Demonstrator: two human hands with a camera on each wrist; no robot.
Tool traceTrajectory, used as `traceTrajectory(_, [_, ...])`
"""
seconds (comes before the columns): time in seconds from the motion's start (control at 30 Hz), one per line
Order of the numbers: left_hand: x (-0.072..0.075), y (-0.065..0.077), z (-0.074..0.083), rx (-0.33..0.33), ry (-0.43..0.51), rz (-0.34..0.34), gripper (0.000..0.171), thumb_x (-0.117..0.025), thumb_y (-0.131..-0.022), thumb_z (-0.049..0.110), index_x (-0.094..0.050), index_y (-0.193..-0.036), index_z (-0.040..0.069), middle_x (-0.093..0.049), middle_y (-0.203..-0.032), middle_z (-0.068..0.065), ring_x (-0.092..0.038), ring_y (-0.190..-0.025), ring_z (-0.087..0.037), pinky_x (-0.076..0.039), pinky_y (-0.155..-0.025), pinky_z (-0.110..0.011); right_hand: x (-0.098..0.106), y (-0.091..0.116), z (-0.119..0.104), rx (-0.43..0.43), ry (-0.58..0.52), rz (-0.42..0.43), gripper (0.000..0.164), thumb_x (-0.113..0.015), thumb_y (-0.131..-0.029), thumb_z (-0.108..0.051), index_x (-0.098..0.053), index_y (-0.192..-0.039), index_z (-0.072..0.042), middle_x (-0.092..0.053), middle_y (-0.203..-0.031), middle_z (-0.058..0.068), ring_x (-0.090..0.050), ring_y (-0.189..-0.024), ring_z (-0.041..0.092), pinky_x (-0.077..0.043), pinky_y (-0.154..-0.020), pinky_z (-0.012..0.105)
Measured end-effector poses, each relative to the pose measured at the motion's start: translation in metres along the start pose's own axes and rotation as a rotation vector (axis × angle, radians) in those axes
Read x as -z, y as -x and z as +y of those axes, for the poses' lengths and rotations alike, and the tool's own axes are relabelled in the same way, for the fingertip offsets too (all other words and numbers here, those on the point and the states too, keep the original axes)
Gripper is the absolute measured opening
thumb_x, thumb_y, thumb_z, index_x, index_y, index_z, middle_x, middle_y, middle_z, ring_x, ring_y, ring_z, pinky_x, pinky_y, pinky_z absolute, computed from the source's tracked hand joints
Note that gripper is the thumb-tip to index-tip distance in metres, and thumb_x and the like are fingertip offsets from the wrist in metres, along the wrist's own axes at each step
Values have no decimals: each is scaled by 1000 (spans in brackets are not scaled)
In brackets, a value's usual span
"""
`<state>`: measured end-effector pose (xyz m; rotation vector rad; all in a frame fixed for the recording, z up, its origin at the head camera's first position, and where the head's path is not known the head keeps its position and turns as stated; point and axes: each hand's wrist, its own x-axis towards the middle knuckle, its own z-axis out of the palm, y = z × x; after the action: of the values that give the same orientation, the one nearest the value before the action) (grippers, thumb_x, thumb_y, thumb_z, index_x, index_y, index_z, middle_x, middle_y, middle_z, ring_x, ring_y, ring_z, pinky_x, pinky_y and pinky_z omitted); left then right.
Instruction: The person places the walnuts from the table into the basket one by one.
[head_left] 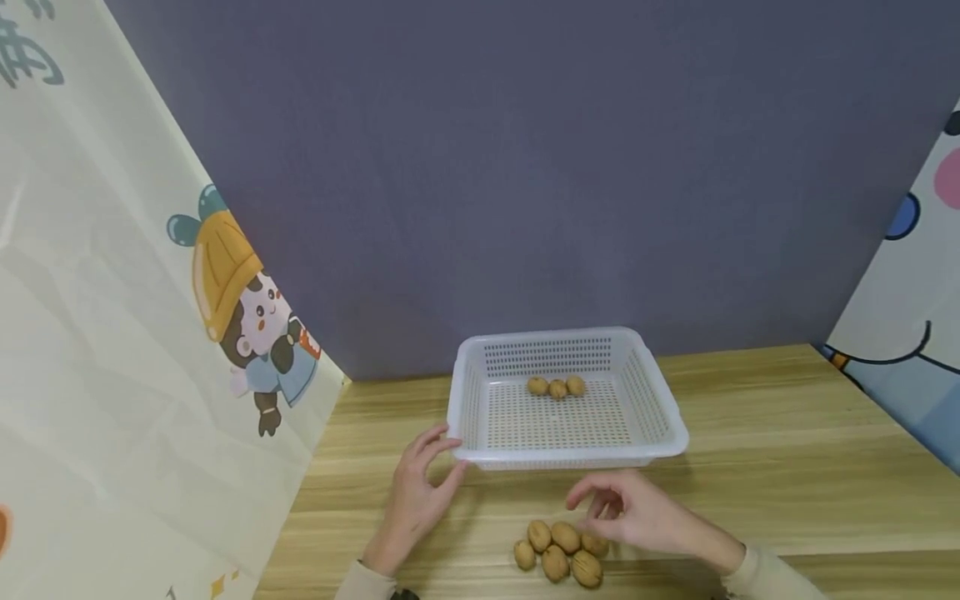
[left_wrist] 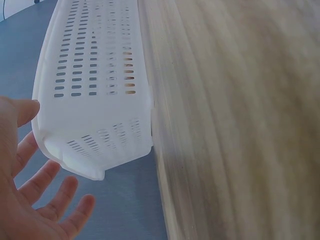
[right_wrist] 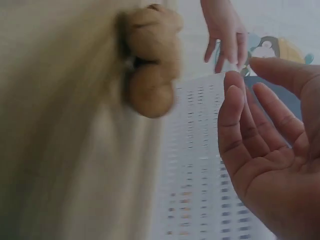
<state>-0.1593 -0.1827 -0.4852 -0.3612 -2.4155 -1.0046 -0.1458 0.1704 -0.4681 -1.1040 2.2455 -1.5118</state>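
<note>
A white plastic basket (head_left: pixel 570 457) with slotted walls stands on the table, with three walnuts (head_left: pixel 557 389) on its floor near the back. My left hand (head_left: pixel 420 490) is at its near left corner. In the left wrist view, the thumb touches the rim and the other fingers spread loosely around the corner. Between the basket and me lies a cluster of several walnuts (head_left: pixel 555 563). Over the right side of that cluster hovers my right hand (head_left: pixel 637 510), its fingers loosely bent with nothing between them. The walnuts look blurred in the right wrist view.
The wooden table (head_left: pixel 765 467) extends to both sides of the basket. A dark grey panel (head_left: pixel 525 167) rises directly behind it. White sheets with cartoon prints border the left side (head_left: pixel 97 333) and the right side (head_left: pixel 922 292).
</note>
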Motion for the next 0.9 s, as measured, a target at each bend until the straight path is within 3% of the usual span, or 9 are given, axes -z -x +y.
traceTrajectory(0.2, [0,-1,-1,-6,-14,1,34,-89,-86,18,-78,-118,18,-67,-144,-11,-65,-130,-33,-57,-108,-57,-8,12,21,-72,-47,-28,22,-77,-98,-16,-74,-118,-9,-77,-93,-1,-67,-76,-1,-60,-61,24])
traceTrajectory(0.33, [-1,0,-2,-17,-23,3,34,-89,-86,19,-78,-118,18,-67,-144,-8,-66,-129,-33,-57,-108,-56,-10,18,32,-74,-77,-39,20,-77,-99,-16,-74,-117,-10,-74,-87,-5,-64,-72,-3,-57,-55,23])
traceTrajectory(0.9, [-1,0,-3,-12,-4,4,33,-89,-85,20,-78,-117,19,-68,-144,-10,-66,-129,-32,-57,-108,-56,-6,27,47,-153,-122,-95,31,-79,-92,-8,-71,-122,-4,-73,-96,-6,-67,-75,-1,-58,-60,21])
